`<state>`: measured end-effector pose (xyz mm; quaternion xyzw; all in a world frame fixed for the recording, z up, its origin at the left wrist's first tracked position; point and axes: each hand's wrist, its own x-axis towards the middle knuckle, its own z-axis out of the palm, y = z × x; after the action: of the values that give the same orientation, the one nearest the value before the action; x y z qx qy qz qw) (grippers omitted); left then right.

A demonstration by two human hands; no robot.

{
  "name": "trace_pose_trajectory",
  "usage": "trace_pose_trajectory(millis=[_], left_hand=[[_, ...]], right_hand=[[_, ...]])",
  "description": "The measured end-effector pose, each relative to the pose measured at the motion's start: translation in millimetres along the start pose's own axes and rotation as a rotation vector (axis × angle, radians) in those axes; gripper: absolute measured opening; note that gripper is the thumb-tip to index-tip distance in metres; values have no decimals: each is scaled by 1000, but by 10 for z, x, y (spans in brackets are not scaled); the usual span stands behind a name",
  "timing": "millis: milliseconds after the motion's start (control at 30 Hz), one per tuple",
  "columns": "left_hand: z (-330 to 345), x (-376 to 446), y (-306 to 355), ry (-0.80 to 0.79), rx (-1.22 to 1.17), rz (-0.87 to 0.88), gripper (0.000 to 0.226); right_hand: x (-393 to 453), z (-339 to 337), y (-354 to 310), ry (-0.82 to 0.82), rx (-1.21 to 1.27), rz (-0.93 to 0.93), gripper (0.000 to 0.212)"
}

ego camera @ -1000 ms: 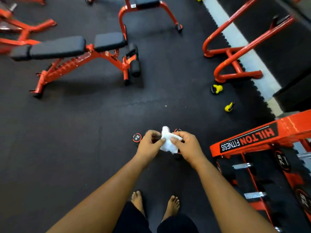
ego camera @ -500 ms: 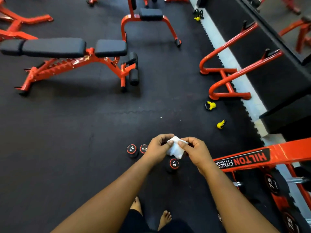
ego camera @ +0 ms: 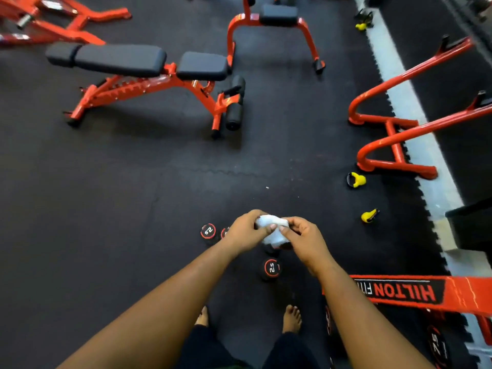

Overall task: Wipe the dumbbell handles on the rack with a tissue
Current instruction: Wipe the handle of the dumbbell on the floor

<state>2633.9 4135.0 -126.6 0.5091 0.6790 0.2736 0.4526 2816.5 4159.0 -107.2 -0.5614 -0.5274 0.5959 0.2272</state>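
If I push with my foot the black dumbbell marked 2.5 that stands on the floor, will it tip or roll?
The dumbbell marked 2.5 seems to stand on one end, so a push would probably tip it. Its heads look round, so it may then roll across the floor mat. It is probably heavy for its size, so a light nudge might only slide it.

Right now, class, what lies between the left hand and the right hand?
In the head view, the white tissue sits between the left hand and right hand; both pinch it.
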Motion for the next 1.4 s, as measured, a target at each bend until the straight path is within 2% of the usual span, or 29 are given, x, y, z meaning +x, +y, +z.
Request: trace_pose_trajectory(millis=[133,233,333,433,500,633,767,900,1000,1133,1267,1400], left_hand=[[683,246,-268,45,-160,-200,18],[1205,594,-584,-5,-158,-276,17],[1826,1032,-1178,-21,-145,-311,19],[2406,1303,-1911,-19,-112,-391,38],[2742,1445,-2416,-63,62,-390,57],[3469,1743,-3491,-286,535,-312,93],[3984,2022,-4230,-455,736,-224,119],[4157,2243,-4590,-476,815,-195,122],[4147,2286,-4721,-411,799,-115,118],[3933,2120,-4977,-314,736,-56,120],[3499,1788,-5407,-193,550,-197,119],[3220,1508,-5931,-125,352,-348,118]], right_hand=[[359,-276,605,-32,30,91,12],[702,-432,1123,-72,65,181,24],[1151,-531,1936,-71,39,239,20],[1549,-569,2884,32,0,325,28],[1772,-567,3504,81,-32,339,34],[2188,-427,4815,145,-74,397,35],[2465,-219,5729,137,-125,453,28],[2660,-17,6031,212,-255,390,32],[2741,86,6134,259,-345,338,39],[2782,315,6175,238,-383,273,38],[2825,760,6177,135,-396,125,37],[2896,1340,6274,-47,-483,14,40]])
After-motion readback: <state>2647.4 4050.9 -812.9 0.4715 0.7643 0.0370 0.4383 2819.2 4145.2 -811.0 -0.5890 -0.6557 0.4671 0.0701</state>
